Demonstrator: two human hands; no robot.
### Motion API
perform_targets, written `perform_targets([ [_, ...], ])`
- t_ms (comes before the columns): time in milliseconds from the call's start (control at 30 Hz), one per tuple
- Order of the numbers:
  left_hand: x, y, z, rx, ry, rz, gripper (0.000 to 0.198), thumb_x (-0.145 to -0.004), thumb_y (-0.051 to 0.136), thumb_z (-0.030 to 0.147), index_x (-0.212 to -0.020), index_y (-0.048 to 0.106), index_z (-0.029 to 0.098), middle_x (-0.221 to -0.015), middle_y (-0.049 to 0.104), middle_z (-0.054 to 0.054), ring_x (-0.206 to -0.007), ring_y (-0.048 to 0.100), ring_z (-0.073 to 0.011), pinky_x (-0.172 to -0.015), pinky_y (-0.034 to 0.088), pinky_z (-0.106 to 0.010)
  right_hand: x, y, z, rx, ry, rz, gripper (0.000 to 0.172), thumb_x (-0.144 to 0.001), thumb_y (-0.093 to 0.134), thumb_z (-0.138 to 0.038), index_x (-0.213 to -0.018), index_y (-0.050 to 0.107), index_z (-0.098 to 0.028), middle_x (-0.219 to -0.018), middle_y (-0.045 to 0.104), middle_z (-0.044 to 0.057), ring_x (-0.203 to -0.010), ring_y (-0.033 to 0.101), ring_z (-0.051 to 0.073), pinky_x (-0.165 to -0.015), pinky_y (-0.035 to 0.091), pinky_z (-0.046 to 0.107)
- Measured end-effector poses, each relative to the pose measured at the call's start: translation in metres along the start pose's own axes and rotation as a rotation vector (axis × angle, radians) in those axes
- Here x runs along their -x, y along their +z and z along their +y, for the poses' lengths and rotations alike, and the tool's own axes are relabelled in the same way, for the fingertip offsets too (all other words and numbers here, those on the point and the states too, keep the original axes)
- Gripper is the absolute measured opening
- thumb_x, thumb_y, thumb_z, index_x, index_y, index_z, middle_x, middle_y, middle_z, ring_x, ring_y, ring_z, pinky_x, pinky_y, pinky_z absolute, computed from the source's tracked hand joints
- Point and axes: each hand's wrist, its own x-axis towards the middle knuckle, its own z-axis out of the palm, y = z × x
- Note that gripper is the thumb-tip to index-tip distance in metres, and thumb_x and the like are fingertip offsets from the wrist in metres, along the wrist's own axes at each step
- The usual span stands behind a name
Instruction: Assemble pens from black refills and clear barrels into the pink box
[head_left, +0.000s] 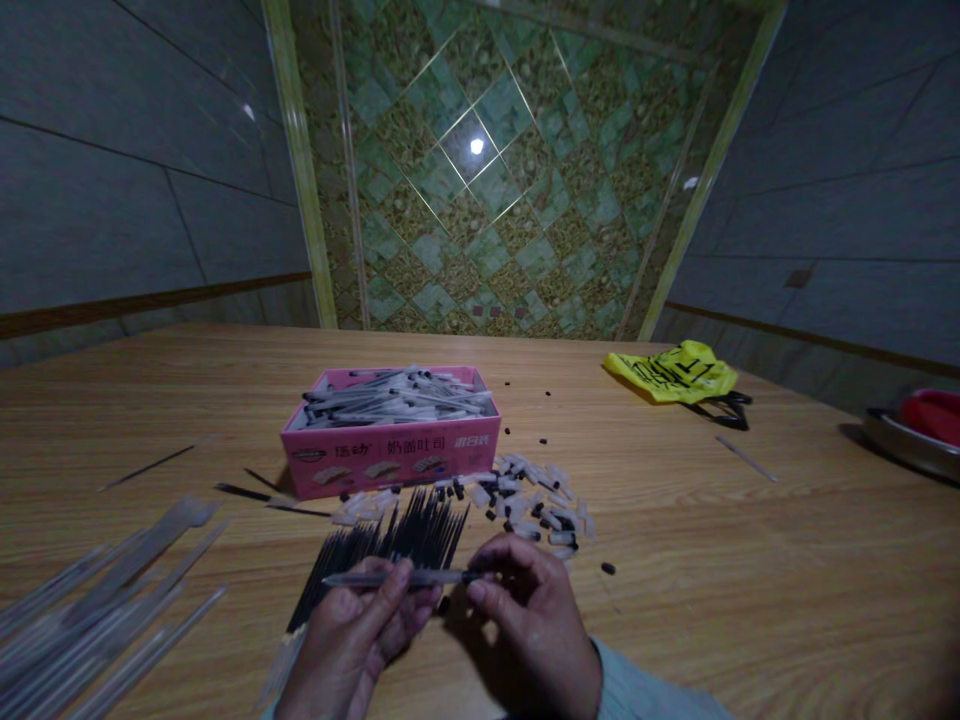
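My left hand (367,625) pinches a clear-barrelled pen (431,577) between thumb and fingers, its pointed end to the left. At the pen's right end, my right hand (529,610) closes thumb and fingertips on a small black end piece (474,576). Whether that piece sits fully in the barrel I cannot tell. Just beyond my hands lies a row of black pen refills (412,525), partly hidden by the left hand. Past them are scattered clear caps (532,480) and small black plugs. A pink box (390,455) behind holds many assembled-looking pens (397,395).
Clear empty barrels (112,610) lie in a loose pile at the left. A few refills (274,498) lie apart near the box. At the back right is a yellow plastic bag (675,372). A metal bowl with something red (915,435) stands at the right edge. Tiled walls enclose the wooden table.
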Motion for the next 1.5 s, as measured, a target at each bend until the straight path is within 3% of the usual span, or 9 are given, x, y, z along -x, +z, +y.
perform_targets([
  [233,0.003,0.006,0.000,-0.003,0.075,0.037,0.034,-0.054,0.083,0.027,-0.070,0.055,0.015,-0.068,0.072,-0.008,-0.067,0.070,-0.0203,-0.062,0.056,-0.026,0.000,0.000,0.004,0.013,-0.017,0.005,0.014,-0.067,0.073,-0.025,-0.072,0.064,-0.016,-0.065,0.060,0.002,-0.060,0.055,0.015,-0.056,0.044,0.025],
  [467,0.000,0.003,0.002,-0.139,0.125,0.002,0.037,-0.053,0.083,0.031,-0.067,0.052,0.016,-0.069,0.073,-0.010,-0.064,0.070,-0.0223,-0.057,0.056,-0.027,0.001,0.005,0.005,-0.100,0.065,-0.005,0.025,-0.071,0.073,-0.035,-0.070,0.059,-0.014,-0.056,0.059,0.000,-0.049,0.056,0.013,-0.048,0.046,0.025],
  [700,0.004,0.005,0.003,-0.178,0.140,-0.010,0.034,-0.056,0.082,0.031,-0.067,0.053,0.016,-0.065,0.072,-0.009,-0.062,0.069,-0.0204,-0.054,0.054,-0.024,0.004,0.002,0.013,0.062,0.132,-0.166,0.052,-0.090,0.042,-0.053,-0.057,0.053,-0.014,-0.044,0.049,-0.001,-0.036,0.043,0.008,-0.037,0.031,0.018],
  [900,-0.005,-0.004,0.000,-0.137,0.087,0.021,0.037,-0.054,0.083,0.029,-0.070,0.053,0.015,-0.069,0.073,-0.009,-0.062,0.070,-0.0207,-0.056,0.056,-0.027,0.004,-0.002,-0.001,0.380,-0.154,-0.101,0.028,-0.084,0.057,-0.042,-0.074,0.057,-0.016,-0.065,0.055,0.001,-0.062,0.050,0.013,-0.055,0.036,0.022],
  [1033,-0.006,-0.004,0.000,-0.154,0.093,-0.007,0.036,-0.056,0.082,0.029,-0.071,0.052,0.015,-0.068,0.072,-0.010,-0.062,0.070,-0.0211,-0.055,0.056,-0.026,0.005,0.000,-0.001,0.340,-0.042,-0.181,0.047,-0.093,0.039,-0.046,-0.058,0.051,-0.016,-0.051,0.049,0.000,-0.050,0.047,0.011,-0.049,0.033,0.022],
  [1100,-0.007,-0.004,0.000,-0.154,0.095,-0.010,0.036,-0.057,0.082,0.030,-0.072,0.052,0.015,-0.067,0.072,-0.009,-0.062,0.070,-0.0208,-0.055,0.055,-0.026,0.005,0.000,0.000,0.322,-0.035,-0.189,0.044,-0.092,0.041,-0.046,-0.063,0.053,-0.016,-0.054,0.050,-0.001,-0.051,0.048,0.011,-0.049,0.033,0.021],
  [1200,-0.008,-0.005,-0.001,-0.163,0.102,0.005,0.036,-0.060,0.080,0.031,-0.075,0.050,0.016,-0.069,0.073,-0.009,-0.062,0.070,-0.0198,-0.057,0.055,-0.025,0.005,-0.001,0.001,0.389,-0.138,-0.125,0.027,-0.085,0.055,-0.042,-0.076,0.057,-0.017,-0.066,0.055,0.000,-0.062,0.050,0.013,-0.056,0.035,0.022],
  [1367,-0.008,-0.005,-0.002,-0.215,0.109,-0.029,0.036,-0.063,0.078,0.032,-0.077,0.049,0.016,-0.069,0.073,-0.010,-0.061,0.069,-0.0192,-0.056,0.055,-0.025,0.006,-0.002,0.000,0.370,-0.053,-0.217,0.046,-0.094,0.036,-0.044,-0.063,0.055,-0.016,-0.056,0.053,0.001,-0.055,0.049,0.012,-0.053,0.035,0.023],
  [1500,-0.009,-0.006,-0.002,-0.212,0.109,-0.030,0.035,-0.065,0.077,0.033,-0.077,0.049,0.016,-0.070,0.073,-0.010,-0.064,0.070,-0.0186,-0.058,0.055,-0.024,0.006,-0.003,0.001,0.417,-0.127,-0.165,0.032,-0.087,0.051,-0.046,-0.078,0.057,-0.016,-0.066,0.055,0.000,-0.062,0.049,0.013,-0.055,0.034,0.022],
])
